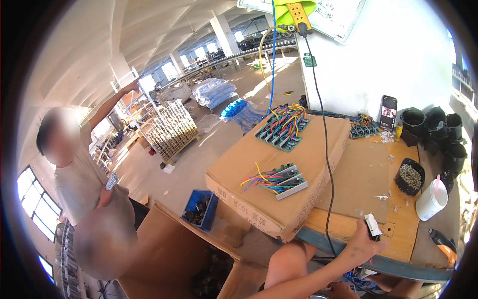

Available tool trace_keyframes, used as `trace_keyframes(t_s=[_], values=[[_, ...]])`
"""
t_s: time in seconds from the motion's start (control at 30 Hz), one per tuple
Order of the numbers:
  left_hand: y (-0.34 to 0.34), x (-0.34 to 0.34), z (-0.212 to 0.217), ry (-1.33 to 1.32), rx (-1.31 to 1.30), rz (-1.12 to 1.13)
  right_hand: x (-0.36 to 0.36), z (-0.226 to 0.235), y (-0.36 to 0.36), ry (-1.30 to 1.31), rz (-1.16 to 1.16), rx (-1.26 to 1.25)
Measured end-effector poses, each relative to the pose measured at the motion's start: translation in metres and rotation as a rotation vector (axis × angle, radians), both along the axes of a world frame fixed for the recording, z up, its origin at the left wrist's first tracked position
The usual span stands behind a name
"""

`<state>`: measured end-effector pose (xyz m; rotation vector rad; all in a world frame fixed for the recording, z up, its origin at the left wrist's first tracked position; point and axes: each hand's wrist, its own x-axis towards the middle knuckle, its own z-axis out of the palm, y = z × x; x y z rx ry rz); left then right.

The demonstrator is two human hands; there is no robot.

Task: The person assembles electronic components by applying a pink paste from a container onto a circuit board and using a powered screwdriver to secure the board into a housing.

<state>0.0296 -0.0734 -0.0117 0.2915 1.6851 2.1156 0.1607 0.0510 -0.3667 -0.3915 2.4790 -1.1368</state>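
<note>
The wooden table [403,230] spreads under the left grip and beyond it. A closed brown carton [236,182] lies on it, to the left of the grip. Farther left, below the carton, there is a blue bin [208,218] with dark parts inside. On the carton, beyond and left of the grip, a large group of green circuit boards [286,137] carries many coloured wires; a smaller wired group in pale metal channels [293,190] lies nearer to the grip. Right of the grip stands a white tub [431,203]. The left grip [362,245] is closed around a small white-topped block [372,225], above the near table edge. Bare skin shows below that edge; I cannot tell whether it is the right grip, nor its state.
</note>
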Motion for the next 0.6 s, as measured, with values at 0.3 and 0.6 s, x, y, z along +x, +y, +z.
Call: trace_keyframes(t_s=[0.3,0.6], values=[[-0.016,0.004,0.029,-0.008,-0.039,0.013,-0.01,0.022,-0.005,-0.229,0.221,0.288],[-0.017,0.005,0.02,0.065,0.002,0.103,0.006,0.003,-0.007,-0.184,0.061,0.124]])
